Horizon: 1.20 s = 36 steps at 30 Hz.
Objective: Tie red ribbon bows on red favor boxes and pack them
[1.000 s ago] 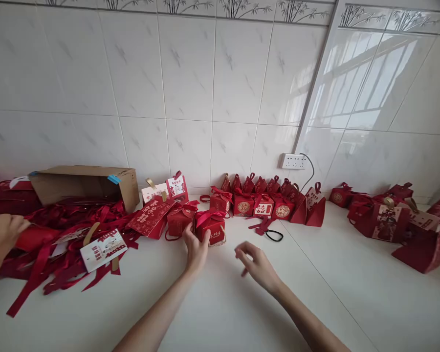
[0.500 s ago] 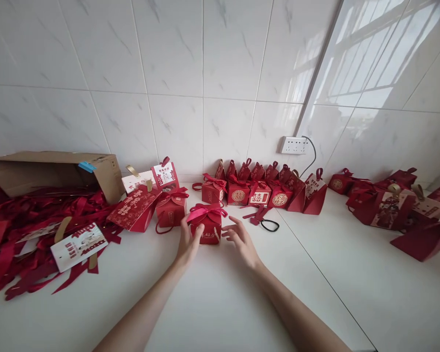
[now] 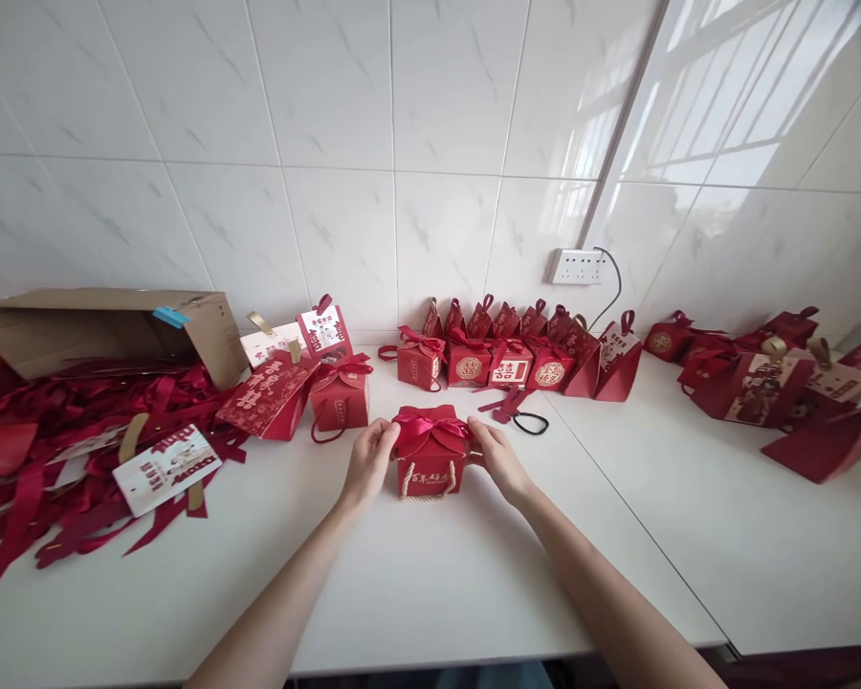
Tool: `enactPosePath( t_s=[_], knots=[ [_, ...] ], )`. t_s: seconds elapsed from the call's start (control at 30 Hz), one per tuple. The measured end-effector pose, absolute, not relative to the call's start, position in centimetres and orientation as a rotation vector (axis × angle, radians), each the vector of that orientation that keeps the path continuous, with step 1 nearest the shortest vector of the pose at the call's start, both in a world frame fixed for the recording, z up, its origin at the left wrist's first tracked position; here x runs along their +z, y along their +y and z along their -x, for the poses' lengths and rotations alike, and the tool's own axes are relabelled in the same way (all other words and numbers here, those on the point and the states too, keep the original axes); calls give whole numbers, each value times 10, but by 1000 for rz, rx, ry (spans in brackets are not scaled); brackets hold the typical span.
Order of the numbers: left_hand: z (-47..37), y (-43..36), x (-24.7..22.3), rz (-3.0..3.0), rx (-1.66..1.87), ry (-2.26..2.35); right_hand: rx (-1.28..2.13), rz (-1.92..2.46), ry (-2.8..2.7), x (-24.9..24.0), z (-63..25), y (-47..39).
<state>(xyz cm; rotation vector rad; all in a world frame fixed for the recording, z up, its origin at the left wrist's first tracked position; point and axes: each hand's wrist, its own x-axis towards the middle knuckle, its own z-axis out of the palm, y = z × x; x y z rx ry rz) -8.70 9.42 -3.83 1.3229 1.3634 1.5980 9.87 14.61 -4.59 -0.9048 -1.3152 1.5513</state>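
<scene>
A small red box [image 3: 430, 467] with gold lettering and a cream rope handle stands upright on the white table, its front toward me. A red ribbon bow [image 3: 434, 424] lies across its top. At the left of the bow, my left hand [image 3: 373, 459] pinches the ribbon between thumb and fingers. My right hand [image 3: 498, 455] is closed on the ribbon at the right side, some of its fingers hidden behind the box.
Rows of red boxes [image 3: 469, 367] stand by the tiled wall, with a black loop [image 3: 531, 423] before them. Ribbons and tags lie left by an open cardboard box [image 3: 211, 335]. More red boxes [image 3: 753, 397] sit right. A power strip [image 3: 576, 267] is on the wall.
The box has come nearer and turned so its lettering and rope handle face me. Both hands have gone from around its sides to the ribbon ends. The view has tilted down slightly.
</scene>
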Motion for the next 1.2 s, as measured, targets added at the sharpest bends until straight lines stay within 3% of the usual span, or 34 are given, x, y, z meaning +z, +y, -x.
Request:
enactPosePath(
  t_s=[1.2],
  knots=[
    [88,98,-41,-1302,1422,1192,1652,771,-1078,-45,-107,150]
  ],
)
